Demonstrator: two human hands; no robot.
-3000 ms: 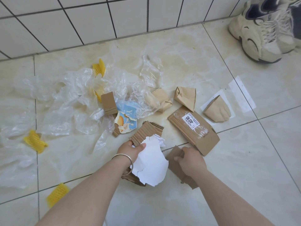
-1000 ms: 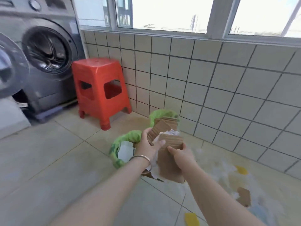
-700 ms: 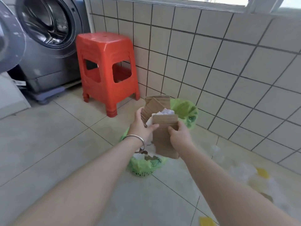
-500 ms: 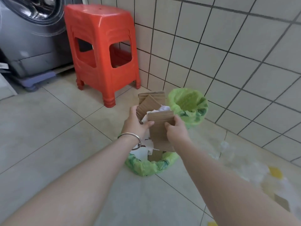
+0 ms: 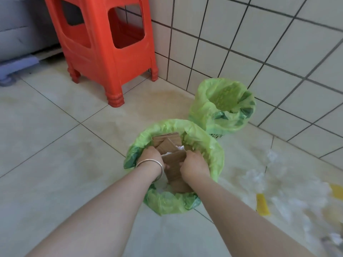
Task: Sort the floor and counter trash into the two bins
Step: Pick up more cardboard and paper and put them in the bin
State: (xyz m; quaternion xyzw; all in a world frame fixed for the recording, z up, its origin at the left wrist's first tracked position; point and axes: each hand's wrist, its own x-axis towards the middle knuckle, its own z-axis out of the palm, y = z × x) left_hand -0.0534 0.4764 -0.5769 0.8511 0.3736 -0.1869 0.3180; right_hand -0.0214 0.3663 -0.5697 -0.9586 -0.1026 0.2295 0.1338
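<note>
Two bins lined with green bags stand on the tiled floor: a near bin [image 5: 207, 145] and a far bin [image 5: 222, 101] by the wall. Both my hands are down inside the near bin's mouth. My left hand [image 5: 150, 156], with a silver bangle on the wrist, and my right hand [image 5: 193, 166] grip a bundle of brown cardboard pieces [image 5: 167, 143] with white paper tucked between them. The far bin looks empty inside.
A red plastic stool [image 5: 104, 43] stands at the back left, a grey washing machine base [image 5: 22, 34] beyond it. Clear plastic film [image 5: 289, 190] and yellow foam netting [image 5: 262, 204] lie on the floor at the right. The tiled wall runs behind the bins.
I picked the cardboard and paper off the floor, carried it over to the bins, and lowered it from above the near bin down into its mouth.
</note>
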